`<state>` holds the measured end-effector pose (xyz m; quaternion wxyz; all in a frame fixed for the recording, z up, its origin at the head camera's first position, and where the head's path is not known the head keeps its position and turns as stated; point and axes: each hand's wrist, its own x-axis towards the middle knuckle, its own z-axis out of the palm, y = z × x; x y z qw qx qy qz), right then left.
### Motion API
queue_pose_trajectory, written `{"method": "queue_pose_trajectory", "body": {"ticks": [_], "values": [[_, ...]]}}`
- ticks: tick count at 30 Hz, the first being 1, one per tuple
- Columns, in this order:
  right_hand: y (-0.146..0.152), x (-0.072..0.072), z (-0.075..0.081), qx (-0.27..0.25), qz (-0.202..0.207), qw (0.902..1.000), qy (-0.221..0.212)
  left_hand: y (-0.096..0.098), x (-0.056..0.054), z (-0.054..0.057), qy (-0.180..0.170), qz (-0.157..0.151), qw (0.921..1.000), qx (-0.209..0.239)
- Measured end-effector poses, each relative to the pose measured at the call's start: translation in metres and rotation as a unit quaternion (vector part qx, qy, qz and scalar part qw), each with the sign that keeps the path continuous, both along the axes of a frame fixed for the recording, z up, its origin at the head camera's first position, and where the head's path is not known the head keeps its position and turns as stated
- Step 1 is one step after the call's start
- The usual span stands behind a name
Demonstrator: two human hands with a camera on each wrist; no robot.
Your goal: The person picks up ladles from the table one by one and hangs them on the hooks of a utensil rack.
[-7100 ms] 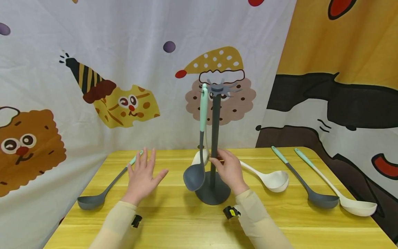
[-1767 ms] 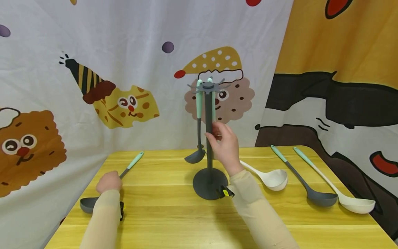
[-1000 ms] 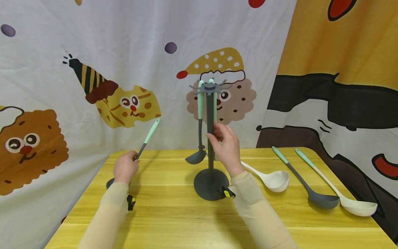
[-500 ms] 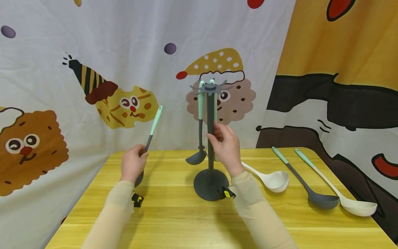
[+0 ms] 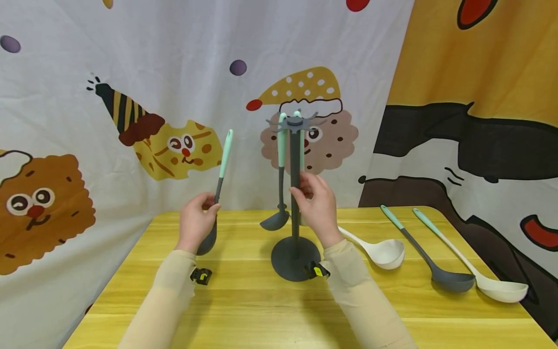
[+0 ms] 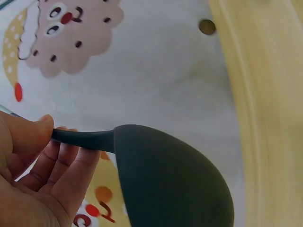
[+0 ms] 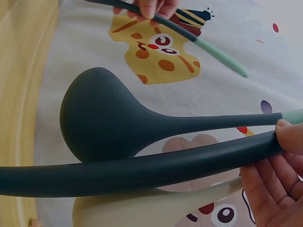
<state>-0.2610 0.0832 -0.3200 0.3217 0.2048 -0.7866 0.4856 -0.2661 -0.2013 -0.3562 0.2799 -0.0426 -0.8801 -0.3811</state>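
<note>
One printed cloth [image 5: 192, 29] hangs behind one table [image 5: 253, 310], on which one rack [image 5: 295, 155] stands. A held dark ladle [image 5: 220, 184] leans left of the rack, handle up; a hung dark ladle [image 5: 281, 177] and a hung white ladle [image 7: 128, 208] are on it; two lying white ladles [image 5: 385, 254] [image 5: 501, 291] and a lying dark ladle [image 5: 453, 281] are at right: six altogether. The left hand [image 5: 194, 220] pinches the held dark ladle; the right hand [image 5: 320, 208] pinches the rack.

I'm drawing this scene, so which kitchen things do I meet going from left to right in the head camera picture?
Held ladle in the left hand → dark stand → partly hidden white ladle → lying dark ladle → far-right white ladle.
</note>
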Motion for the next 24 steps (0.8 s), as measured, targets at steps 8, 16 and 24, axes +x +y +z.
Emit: {"method": "queue_pose_trajectory", "body": {"ticks": [8, 16, 24], "values": [[0.0, -0.001, 0.0, 0.0, 0.001, 1.0, 0.008, 0.021, 0.01, 0.018, 0.045, -0.039, 0.998, 0.022], [0.0, -0.002, -0.001, -0.003, 0.004, 0.9999, 0.009, 0.041, 0.019, 0.032, 0.081, -0.073, 0.9933, 0.039], [0.0, -0.002, -0.001, -0.003, 0.001, 0.9999, 0.01, 0.056, 0.025, 0.038, 0.081, -0.107, 0.9893, 0.056]]}}
